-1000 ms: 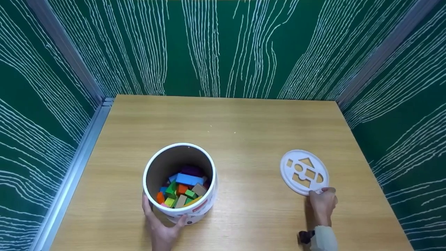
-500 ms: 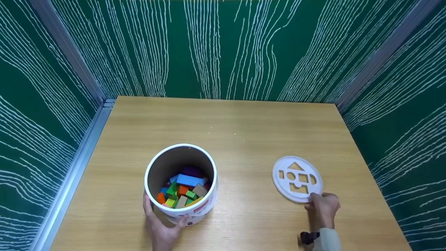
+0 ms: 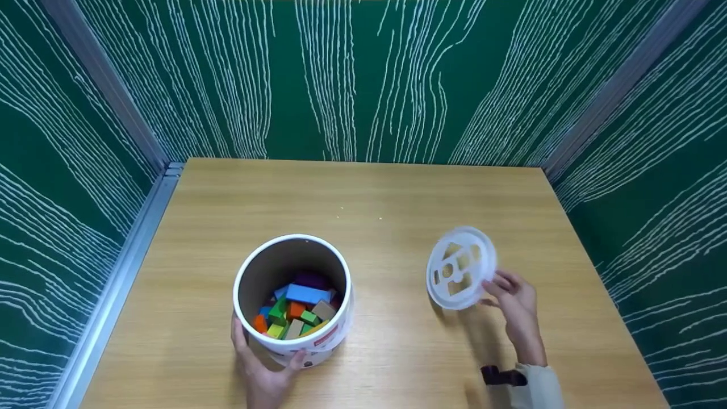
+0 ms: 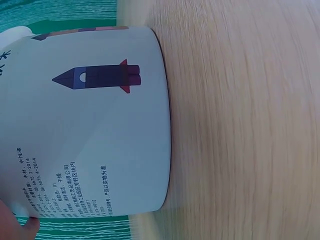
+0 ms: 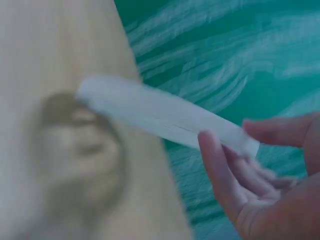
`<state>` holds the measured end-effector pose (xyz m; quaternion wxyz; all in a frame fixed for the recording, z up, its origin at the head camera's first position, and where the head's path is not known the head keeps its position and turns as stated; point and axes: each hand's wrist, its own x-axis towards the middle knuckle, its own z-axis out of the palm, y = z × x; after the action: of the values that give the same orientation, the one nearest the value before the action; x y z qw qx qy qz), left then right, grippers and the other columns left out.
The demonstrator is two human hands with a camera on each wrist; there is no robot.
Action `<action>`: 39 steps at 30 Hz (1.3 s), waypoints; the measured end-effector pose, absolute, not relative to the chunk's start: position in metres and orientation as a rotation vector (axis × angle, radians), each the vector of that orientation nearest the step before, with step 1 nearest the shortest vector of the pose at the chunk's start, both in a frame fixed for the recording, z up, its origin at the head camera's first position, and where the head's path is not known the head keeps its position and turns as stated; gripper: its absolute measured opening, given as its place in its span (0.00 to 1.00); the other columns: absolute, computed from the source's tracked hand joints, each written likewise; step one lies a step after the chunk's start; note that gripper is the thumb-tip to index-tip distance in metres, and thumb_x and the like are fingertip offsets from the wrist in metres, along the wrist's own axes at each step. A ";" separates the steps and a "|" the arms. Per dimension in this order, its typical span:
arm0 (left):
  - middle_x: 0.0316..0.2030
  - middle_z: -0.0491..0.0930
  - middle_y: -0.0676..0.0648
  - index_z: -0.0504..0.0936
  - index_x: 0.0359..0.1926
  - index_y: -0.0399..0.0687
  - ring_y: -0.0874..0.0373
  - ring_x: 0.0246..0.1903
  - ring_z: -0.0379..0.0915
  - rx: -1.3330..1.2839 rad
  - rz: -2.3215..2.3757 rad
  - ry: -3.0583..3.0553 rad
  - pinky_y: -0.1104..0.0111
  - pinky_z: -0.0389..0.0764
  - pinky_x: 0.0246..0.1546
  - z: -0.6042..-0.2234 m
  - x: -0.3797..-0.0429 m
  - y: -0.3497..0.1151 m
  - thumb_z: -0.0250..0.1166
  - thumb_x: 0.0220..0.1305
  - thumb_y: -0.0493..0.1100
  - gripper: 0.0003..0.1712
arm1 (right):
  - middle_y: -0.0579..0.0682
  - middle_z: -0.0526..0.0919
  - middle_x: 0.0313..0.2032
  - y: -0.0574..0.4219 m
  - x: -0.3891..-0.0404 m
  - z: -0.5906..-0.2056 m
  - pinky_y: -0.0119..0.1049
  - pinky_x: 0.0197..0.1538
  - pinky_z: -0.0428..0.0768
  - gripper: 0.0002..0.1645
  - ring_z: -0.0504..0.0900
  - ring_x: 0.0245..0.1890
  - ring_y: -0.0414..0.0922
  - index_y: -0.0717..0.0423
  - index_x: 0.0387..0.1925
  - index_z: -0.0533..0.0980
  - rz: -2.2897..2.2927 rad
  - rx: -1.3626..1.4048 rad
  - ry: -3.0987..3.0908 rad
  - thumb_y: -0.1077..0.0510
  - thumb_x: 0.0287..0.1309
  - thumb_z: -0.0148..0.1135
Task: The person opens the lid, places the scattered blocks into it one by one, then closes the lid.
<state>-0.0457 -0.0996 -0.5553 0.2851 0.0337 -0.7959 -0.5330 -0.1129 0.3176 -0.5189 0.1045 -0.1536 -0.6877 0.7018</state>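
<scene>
A white round bucket (image 3: pixel 347 309), its top open, stands upright on the table at left of centre. Colourful building blocks (image 3: pixel 306 293) lie inside it. My left hand (image 3: pixel 264 369) holds the bucket low on its near side, thumb at the front and fingers along the left. In the left wrist view the bucket wall (image 4: pixel 100 125) shows a rocket picture and printed text. My right hand (image 3: pixel 517 309) pinches the edge of a white lid (image 3: pixel 438 294) with shaped cut-outs. The lid is tilted and raised off the table; the right wrist view shows the lid (image 5: pixel 160 112) nearly edge-on.
The wooden table (image 3: pixel 375 187) is bounded by green walls (image 3: pixel 386 79) with white wavy lines at the back and sides. A metal rail (image 3: pixel 113 295) runs along the left edge. A few tiny white specks lie at mid-table.
My right hand has lifted the lid off the table, tipped it up and carried it left, towards the bucket. The left hand and the bucket have stayed in place.
</scene>
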 end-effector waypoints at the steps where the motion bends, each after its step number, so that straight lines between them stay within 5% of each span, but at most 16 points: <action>1: 0.67 0.45 0.51 0.43 0.67 0.52 0.53 0.62 0.46 0.103 -1.427 -2.137 0.67 0.50 0.63 -0.555 -0.046 -0.100 0.77 0.24 0.44 0.69 | 0.54 0.79 0.35 0.310 -0.115 -0.514 0.39 0.30 0.81 0.24 0.79 0.33 0.44 0.67 0.45 0.70 1.989 -0.369 -2.104 0.66 0.43 0.64; 13: 0.66 0.44 0.54 0.41 0.67 0.59 0.55 0.63 0.44 0.161 -1.432 -2.202 0.57 0.51 0.63 -0.548 -0.047 -0.099 0.77 0.28 0.47 0.67 | 0.55 0.82 0.28 0.212 -0.105 -0.424 0.26 0.37 0.75 0.18 0.79 0.29 0.49 0.64 0.30 0.80 1.164 0.501 -2.334 0.74 0.29 0.69; 18: 0.66 0.44 0.54 0.42 0.67 0.58 0.54 0.62 0.46 0.164 -1.424 -2.196 0.58 0.52 0.62 -0.548 -0.046 -0.099 0.77 0.28 0.46 0.67 | 0.49 0.83 0.29 0.192 -0.105 -0.413 0.29 0.43 0.74 0.21 0.79 0.31 0.45 0.59 0.29 0.81 1.122 0.808 -2.229 0.76 0.24 0.70; 26: 0.66 0.46 0.53 0.43 0.67 0.55 0.56 0.62 0.46 0.123 -1.436 -2.161 0.59 0.54 0.61 -0.548 -0.043 -0.098 0.77 0.27 0.45 0.67 | 0.42 0.82 0.32 0.165 -0.103 -0.405 0.36 0.41 0.67 0.19 0.75 0.36 0.41 0.50 0.31 0.81 1.031 1.119 -2.163 0.70 0.32 0.68; 39: 0.67 0.42 0.51 0.42 0.67 0.52 0.53 0.64 0.41 0.041 -1.430 -2.158 0.66 0.50 0.63 -0.538 -0.042 -0.101 0.75 0.33 0.42 0.64 | 0.38 0.81 0.33 0.132 -0.101 -0.397 0.35 0.42 0.67 0.14 0.74 0.38 0.40 0.49 0.31 0.81 0.960 1.330 -2.139 0.67 0.38 0.66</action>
<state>-0.0422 -0.1010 -0.5385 0.2725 0.0151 -0.8019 -0.5314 -0.1007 0.1323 -0.3968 0.2212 0.4811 -0.7739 0.3474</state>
